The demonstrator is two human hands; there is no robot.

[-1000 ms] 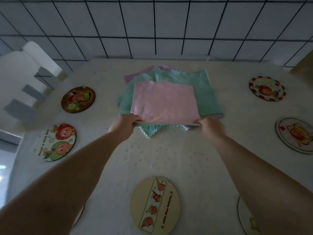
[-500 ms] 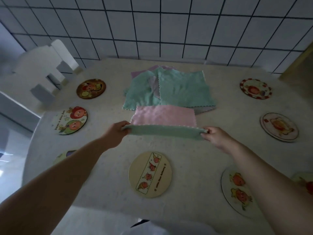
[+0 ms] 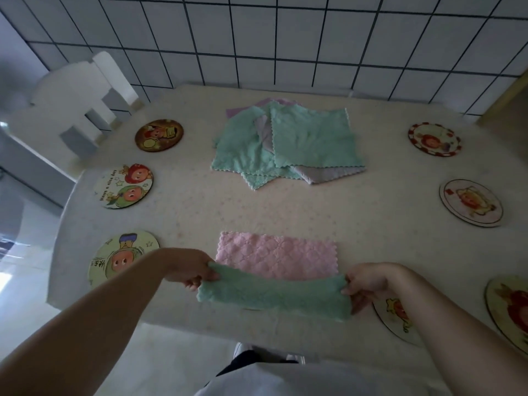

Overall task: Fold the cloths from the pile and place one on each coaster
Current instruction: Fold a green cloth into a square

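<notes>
A two-sided cloth (image 3: 275, 260), pink on one face and green on the other, lies at the near middle of the table. Its near edge is lifted and turned over, showing green. My left hand (image 3: 192, 269) pinches the left corner of that edge and my right hand (image 3: 368, 284) pinches the right corner. The pile (image 3: 288, 142) of green and lilac cloths rests at the far middle. Round picture coasters ring the table: three on the left (image 3: 159, 135) (image 3: 123, 185) (image 3: 121, 257), and on the right (image 3: 434, 140) (image 3: 471, 202) (image 3: 395, 315). The front middle coaster is hidden under the cloth.
A white chair (image 3: 74, 110) stands at the far left by the tiled wall (image 3: 257, 38). The table's front edge (image 3: 171, 330) runs just below my hands. Another coaster (image 3: 508, 307) sits at the right border.
Both hands pulled the pink and green cloth off the pile toward the near edge of the table. It now covers the front middle coaster, with its near edge folded up.
</notes>
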